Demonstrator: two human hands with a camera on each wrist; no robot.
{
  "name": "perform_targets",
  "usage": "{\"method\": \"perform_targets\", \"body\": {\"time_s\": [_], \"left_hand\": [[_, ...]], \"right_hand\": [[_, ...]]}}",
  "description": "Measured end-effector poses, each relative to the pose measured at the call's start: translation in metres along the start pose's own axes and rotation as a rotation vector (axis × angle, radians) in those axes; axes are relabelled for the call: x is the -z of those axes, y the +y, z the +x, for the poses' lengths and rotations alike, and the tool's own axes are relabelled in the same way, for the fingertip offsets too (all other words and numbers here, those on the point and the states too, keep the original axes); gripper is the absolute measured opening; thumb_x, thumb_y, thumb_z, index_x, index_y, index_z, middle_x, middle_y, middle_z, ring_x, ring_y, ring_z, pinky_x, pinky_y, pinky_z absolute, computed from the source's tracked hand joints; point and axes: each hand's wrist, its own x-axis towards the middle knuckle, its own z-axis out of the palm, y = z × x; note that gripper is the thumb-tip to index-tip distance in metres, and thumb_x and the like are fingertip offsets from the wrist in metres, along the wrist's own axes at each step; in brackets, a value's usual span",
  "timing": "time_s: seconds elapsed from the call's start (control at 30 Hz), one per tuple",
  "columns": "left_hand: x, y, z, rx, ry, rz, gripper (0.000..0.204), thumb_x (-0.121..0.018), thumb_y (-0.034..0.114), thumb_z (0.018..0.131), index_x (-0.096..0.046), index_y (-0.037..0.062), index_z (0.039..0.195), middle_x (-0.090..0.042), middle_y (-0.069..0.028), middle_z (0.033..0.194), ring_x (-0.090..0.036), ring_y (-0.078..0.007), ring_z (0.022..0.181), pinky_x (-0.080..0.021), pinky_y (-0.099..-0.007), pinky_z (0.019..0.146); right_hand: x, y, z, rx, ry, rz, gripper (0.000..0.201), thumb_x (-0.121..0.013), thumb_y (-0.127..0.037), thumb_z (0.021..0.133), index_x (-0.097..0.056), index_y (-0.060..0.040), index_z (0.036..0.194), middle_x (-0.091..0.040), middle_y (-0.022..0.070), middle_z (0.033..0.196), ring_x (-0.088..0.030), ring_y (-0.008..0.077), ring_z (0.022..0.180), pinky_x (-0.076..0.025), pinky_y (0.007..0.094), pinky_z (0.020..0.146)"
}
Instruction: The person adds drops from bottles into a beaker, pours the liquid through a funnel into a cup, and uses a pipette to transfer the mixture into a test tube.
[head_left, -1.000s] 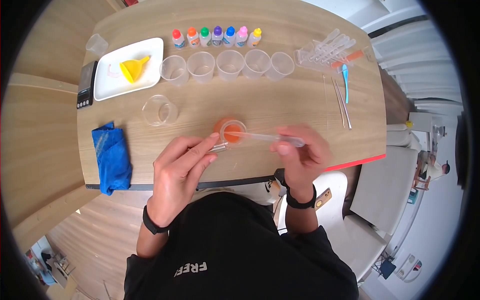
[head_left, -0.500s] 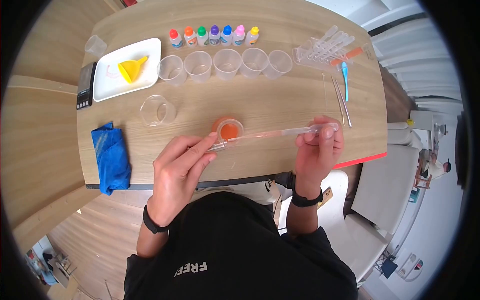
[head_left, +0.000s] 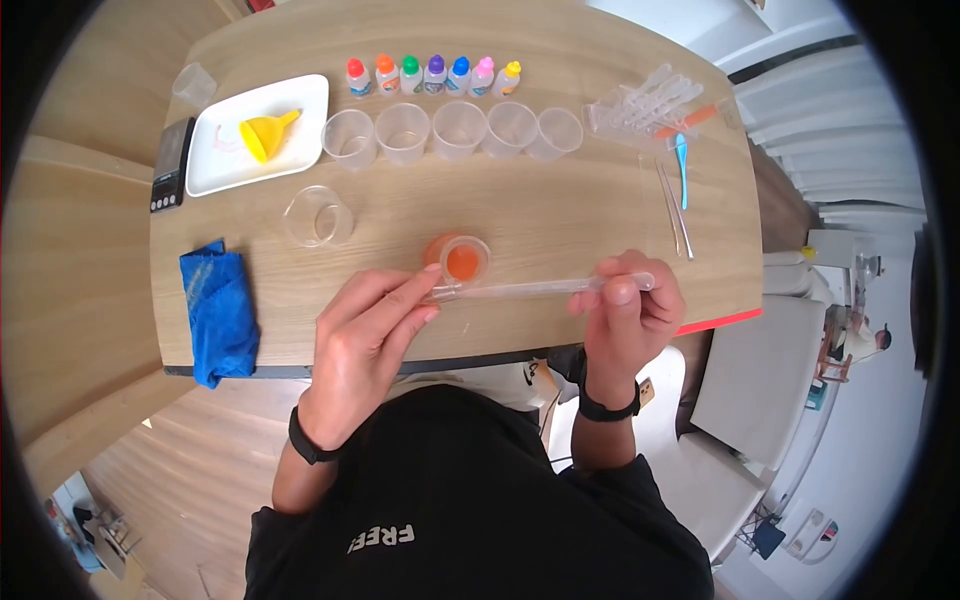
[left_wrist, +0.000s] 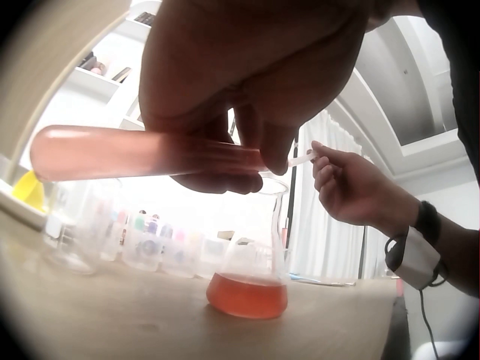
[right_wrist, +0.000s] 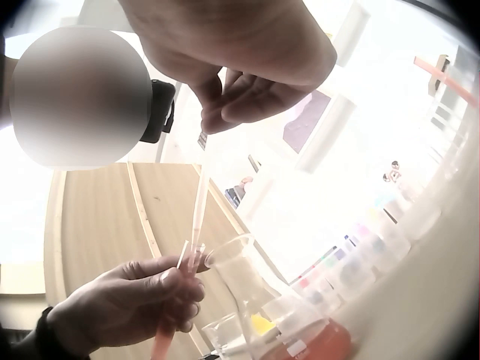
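The left hand (head_left: 365, 335) pinches a clear test tube near its mouth; in the left wrist view the tube (left_wrist: 105, 154) holds pinkish-orange liquid and lies nearly level. Between its thumb and fingers, the right hand (head_left: 632, 310) grips the bulb end of a clear plastic pipette (head_left: 530, 288). The pipette's tip is at the tube's mouth, inside it in the right wrist view, where the pipette (right_wrist: 199, 202) slants down to the left hand. Just beyond the tube stands a glass flask (left_wrist: 247, 289) with orange liquid at its bottom.
An empty beaker (head_left: 318, 217) and a blue cloth (head_left: 218, 315) lie left. Several plastic cups (head_left: 458, 130) and dropper bottles (head_left: 435, 77) line the back, beside a white tray (head_left: 205, 170) with a yellow funnel (head_left: 266, 137). A tube rack (head_left: 650, 115) and thin tools (head_left: 683, 185) are right.
The right hand has drawn the pipette from over the flask's mouth to the tube held by the left hand. The orange liquid seen in the pipette half a second ago is mostly gone from it.
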Motion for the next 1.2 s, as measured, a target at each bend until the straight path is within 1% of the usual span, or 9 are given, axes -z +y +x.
{"method": "perform_targets", "body": {"time_s": [0.23,0.37,0.4,0.53,0.63,0.73,0.93,1.1,1.2], "left_hand": [[0.003,-0.003,-0.003,-0.004,0.079,-0.111,0.039,-0.081,-0.002,0.091,-0.077,-0.0008,0.13,-0.077,-0.0138,0.107,-0.074,-0.0294,0.094,-0.06,-0.0385,0.084],[0.013,-0.003,-0.006,-0.01,0.127,-0.144,0.037,-0.081,-0.002,0.092,-0.077,-0.0017,0.129,-0.078,-0.0139,0.106,-0.075,-0.0285,0.094,-0.061,-0.0377,0.084],[0.015,-0.003,-0.007,-0.003,0.145,-0.167,0.036,-0.081,-0.001,0.093,-0.077,-0.0019,0.129,-0.078,-0.0141,0.106,-0.075,-0.0284,0.093,-0.061,-0.0373,0.084],[0.024,-0.007,-0.014,0.041,0.157,-0.261,0.036,-0.079,-0.005,0.094,-0.075,-0.0051,0.13,-0.08,-0.0154,0.111,-0.077,-0.0213,0.099,-0.062,-0.0332,0.088],[0.02,-0.013,-0.018,0.071,0.228,-0.398,0.034,-0.08,-0.001,0.095,-0.076,-0.0039,0.129,-0.081,-0.015,0.107,-0.077,-0.0224,0.095,-0.061,-0.0338,0.087],[0.019,-0.016,-0.023,0.124,0.24,-0.492,0.035,-0.08,-0.001,0.096,-0.075,-0.0046,0.13,-0.081,-0.0145,0.108,-0.078,-0.0184,0.099,-0.061,-0.0323,0.09],[0.021,-0.007,-0.03,0.167,0.187,-0.574,0.052,-0.077,-0.006,0.097,-0.065,-0.0039,0.148,-0.081,-0.0138,0.111,-0.076,-0.017,0.103,-0.059,-0.0323,0.098],[0.018,0.019,-0.035,0.057,0.062,-0.398,0.077,-0.08,-0.004,0.095,-0.045,-0.0036,0.164,-0.083,-0.0134,0.109,-0.076,-0.0178,0.105,-0.057,-0.0333,0.1],[0.013,0.033,-0.039,0.007,-0.009,-0.292,0.078,-0.081,-0.002,0.094,-0.045,-0.004,0.164,-0.083,-0.0142,0.11,-0.077,-0.017,0.105,-0.056,-0.034,0.102]], "right_hand": [[-0.002,-0.018,0.0,0.13,0.065,-0.045,0.04,-0.082,-0.032,0.101,-0.07,0.0049,0.109,-0.068,0.0116,0.085,-0.067,0.019,0.061,-0.054,0.0301,0.058],[-0.006,-0.022,0.002,0.246,0.071,-0.094,0.041,-0.079,-0.034,0.103,-0.067,0.004,0.113,-0.066,0.0119,0.086,-0.068,0.0204,0.063,-0.053,0.0309,0.056],[-0.009,-0.021,0.002,0.283,0.069,-0.091,0.032,-0.082,-0.023,0.1,-0.07,0.0044,0.111,-0.07,0.0131,0.086,-0.069,0.0201,0.068,-0.054,0.0299,0.059],[-0.019,-0.012,0.005,0.278,-0.218,-0.553,0.022,-0.088,-0.004,0.089,-0.079,0.0032,0.108,-0.076,0.0123,0.089,-0.07,0.0187,0.075,-0.054,0.0281,0.066],[-0.042,-0.006,0.007,0.124,-0.328,-0.694,0.032,-0.09,-0.009,0.088,-0.079,0.0018,0.115,-0.075,0.0098,0.091,-0.071,0.0186,0.078,-0.054,0.0289,0.067],[-0.051,-0.003,0.004,0.043,-0.247,-0.703,0.044,-0.092,-0.012,0.087,-0.077,-0.0001,0.127,-0.074,0.0066,0.093,-0.069,0.0176,0.077,-0.054,0.0289,0.066],[-0.029,-0.027,-0.01,0.352,-0.153,-0.764,0.063,-0.093,-0.015,0.087,-0.069,-0.003,0.143,-0.07,0.0067,0.095,-0.063,0.0156,0.071,-0.054,0.0282,0.064],[-0.056,-0.056,-0.032,-0.002,-0.466,-0.397,0.051,-0.092,-0.018,0.088,-0.074,-0.0031,0.134,-0.07,0.0042,0.093,-0.063,0.0133,0.07,-0.052,0.0298,0.061],[-0.053,-0.042,-0.039,0.07,-0.524,-0.346,0.036,-0.089,-0.017,0.092,-0.077,-0.0054,0.124,-0.069,0.0034,0.089,-0.064,0.0138,0.069,-0.051,0.0303,0.06]]}}
